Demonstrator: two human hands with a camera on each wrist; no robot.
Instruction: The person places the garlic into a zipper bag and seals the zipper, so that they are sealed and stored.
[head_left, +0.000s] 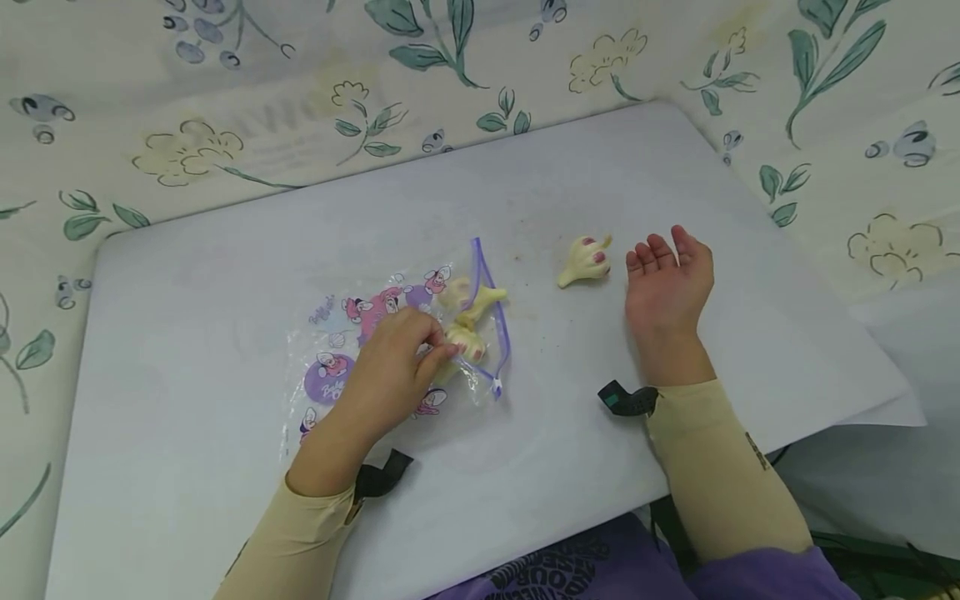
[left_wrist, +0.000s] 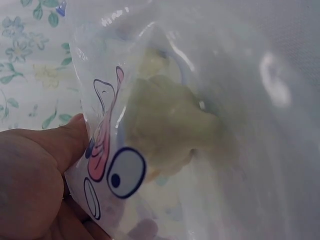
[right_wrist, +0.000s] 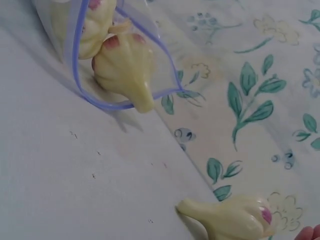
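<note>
My left hand (head_left: 397, 367) pinches the clear, cartoon-printed zip bag (head_left: 330, 342) near its mouth. The purple zip strip (head_left: 504, 333) stands apart, so the bag gapes to the right. Inside lie garlic bulbs (head_left: 467, 342), and one pokes its stem out over the zip, as the right wrist view shows with that bulb (right_wrist: 125, 65). Through the film in the left wrist view a pale bulb (left_wrist: 165, 120) shows. A single garlic bulb (head_left: 587, 260) with pinkish patches lies on the table outside the bag. Just right of it, my right hand (head_left: 669, 287) is held palm up with fingers relaxed, holding nothing.
A white sheet (head_left: 187, 333) covers the table, with small dark specks between bag and loose bulb. Floral cloth (head_left: 285, 100) hangs behind and to the right. Black straps (head_left: 626, 398) sit at both wrists.
</note>
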